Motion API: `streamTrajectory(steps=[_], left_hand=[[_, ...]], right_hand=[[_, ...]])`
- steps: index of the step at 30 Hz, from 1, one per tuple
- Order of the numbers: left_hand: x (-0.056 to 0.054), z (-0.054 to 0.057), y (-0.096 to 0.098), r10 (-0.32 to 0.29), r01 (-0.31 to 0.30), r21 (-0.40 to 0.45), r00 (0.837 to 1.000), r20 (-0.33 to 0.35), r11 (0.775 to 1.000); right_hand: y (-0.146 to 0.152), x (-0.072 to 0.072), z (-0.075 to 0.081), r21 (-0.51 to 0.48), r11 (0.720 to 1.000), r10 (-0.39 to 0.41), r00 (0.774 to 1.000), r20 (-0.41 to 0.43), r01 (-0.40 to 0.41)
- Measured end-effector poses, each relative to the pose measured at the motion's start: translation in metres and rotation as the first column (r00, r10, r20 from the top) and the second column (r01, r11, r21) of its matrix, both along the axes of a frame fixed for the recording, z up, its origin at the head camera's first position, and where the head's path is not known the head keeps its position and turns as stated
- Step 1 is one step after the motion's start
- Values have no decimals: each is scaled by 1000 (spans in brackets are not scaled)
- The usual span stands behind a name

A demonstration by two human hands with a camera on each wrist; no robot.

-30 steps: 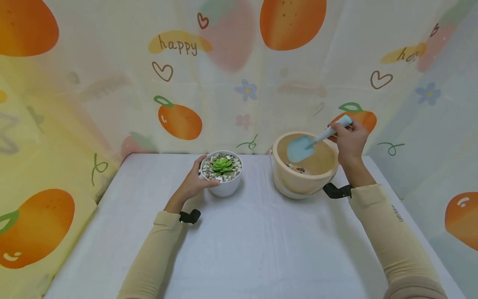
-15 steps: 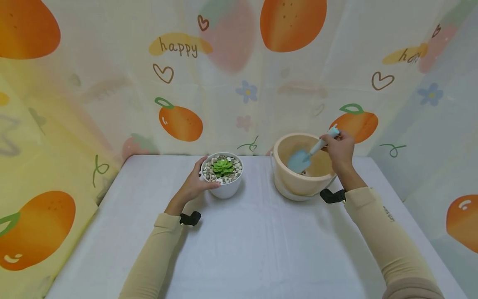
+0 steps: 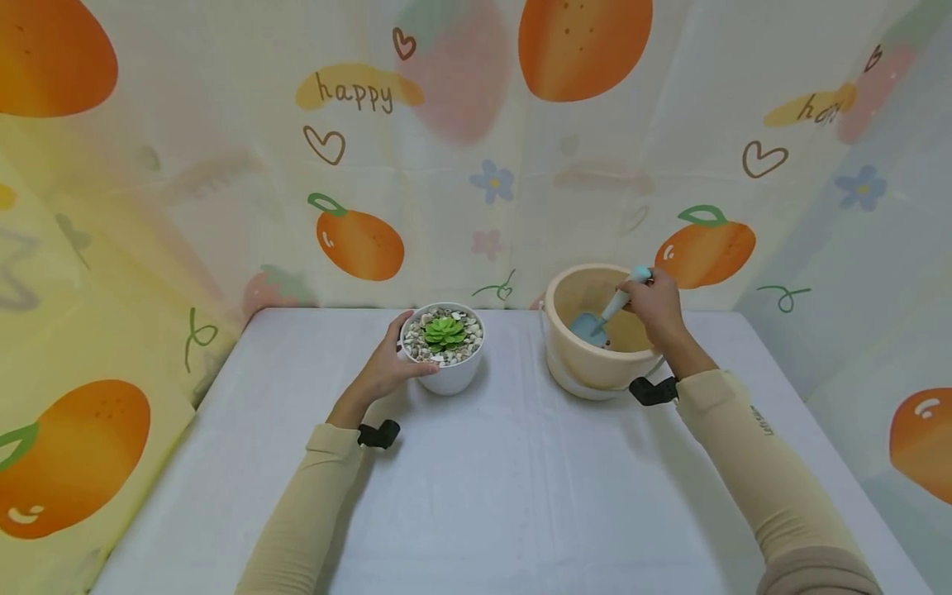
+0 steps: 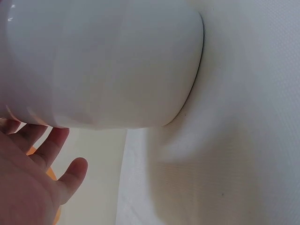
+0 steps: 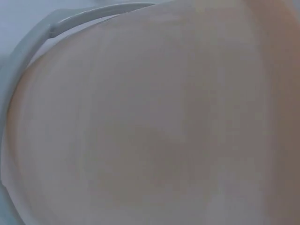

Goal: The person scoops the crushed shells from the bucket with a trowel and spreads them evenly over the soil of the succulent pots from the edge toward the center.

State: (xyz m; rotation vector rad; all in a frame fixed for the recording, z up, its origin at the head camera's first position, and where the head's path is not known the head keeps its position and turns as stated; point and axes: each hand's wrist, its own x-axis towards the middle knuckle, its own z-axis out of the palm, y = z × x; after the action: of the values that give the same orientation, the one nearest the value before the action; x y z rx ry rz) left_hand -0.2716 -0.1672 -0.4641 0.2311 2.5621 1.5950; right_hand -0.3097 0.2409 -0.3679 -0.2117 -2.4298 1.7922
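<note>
A white plant pot (image 3: 450,380) stands upright on the table, filled with pebbles around a green succulent (image 3: 444,332). My left hand (image 3: 383,364) holds it from the left, thumb at the front rim; in the left wrist view some fingers (image 4: 52,145) touch the pot's wall. On the right, my right hand (image 3: 658,307) grips the pale handle of a small blue trowel (image 3: 616,306) over a cream bucket (image 3: 595,368). The trowel's blade points down inside the bucket, near a few pebbles. Only the bucket's outer wall (image 5: 140,117) shows in the right wrist view, without the hand.
A white bail handle (image 5: 18,65) hangs around the bucket's outside. White cloth covers the table (image 3: 476,487). Behind it rises a curtain (image 3: 446,190) printed with fruit, hearts and flowers, which also lines both sides.
My right hand has moved left and down with the trowel, bringing its blade deeper into the bucket. My left hand and the pot stay in place.
</note>
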Motion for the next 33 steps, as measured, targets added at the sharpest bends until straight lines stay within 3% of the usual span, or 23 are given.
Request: streamTrajectory(steps=[6,11,15,23,27,33], left_hand=[[-1,-1,-1,4,-4,-10,1000,2,1000],[-2,-1,-1,-2,2,-6,1000,-2,1000],[-2,0,0,-5,5,-12,1000,-2,1000],[-1,0,-1,-4,4,-24,1000,-3,1000],[-1,1,-2,-5,5,-43,1000,-7,999],[1,2,-1,-2,1,-55,1000,-10,999]], right_hand=[[6,0,2,98,995,18,999,35,-22],[14,2,4,255,967,17,999,44,-28],[19,2,8,383,923,24,999,32,-34],[21,6,15,594,803,81,996,-25,-50],[22,9,16,662,745,117,993,-13,-79],[29,12,16,675,730,123,992,22,-106]])
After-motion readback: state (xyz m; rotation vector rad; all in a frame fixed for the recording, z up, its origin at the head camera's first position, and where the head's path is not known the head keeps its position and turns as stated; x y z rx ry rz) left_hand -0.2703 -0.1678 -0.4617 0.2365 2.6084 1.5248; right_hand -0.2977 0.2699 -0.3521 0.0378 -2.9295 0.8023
